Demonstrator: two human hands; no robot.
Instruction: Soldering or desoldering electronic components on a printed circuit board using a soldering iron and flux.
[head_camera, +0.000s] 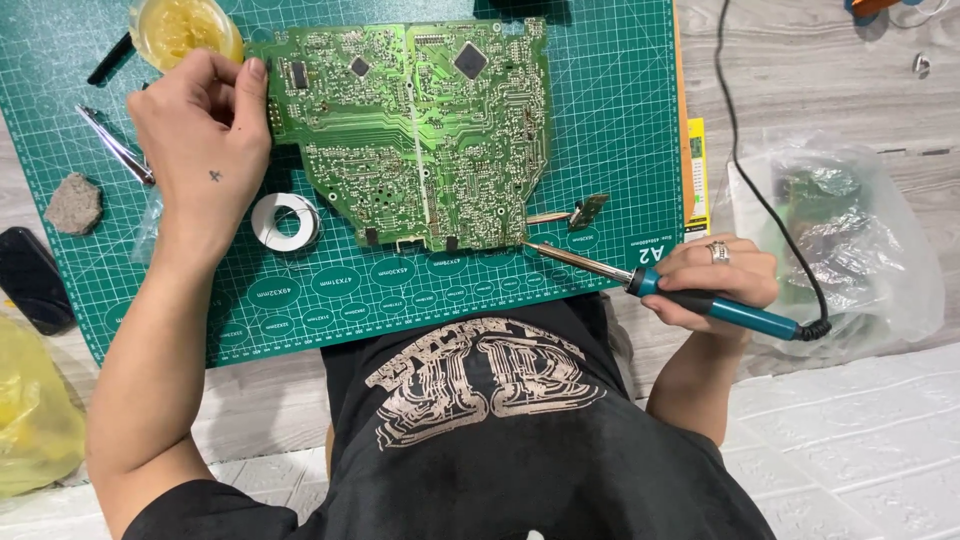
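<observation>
A large green circuit board (415, 135) lies solder-side up on a green cutting mat (610, 120) that covers the pale wooden desk (830, 80). The left hand (200, 140) rests on the board's left edge, fingers (252, 75) loosely curled and pressing down there, gripping nothing. The right hand (715, 280) has its fingers closed around the teal handle of a soldering iron (670, 290), whose tip points at the board's lower right corner, just beside it. A roll of solder wire (285, 222) sits on the mat below the left hand, a tin of yellow flux (180, 28) above it, tweezers (115, 145) to its left. A crumpled clear plastic bag (850, 240) lies off the mat near the right hand.
</observation>
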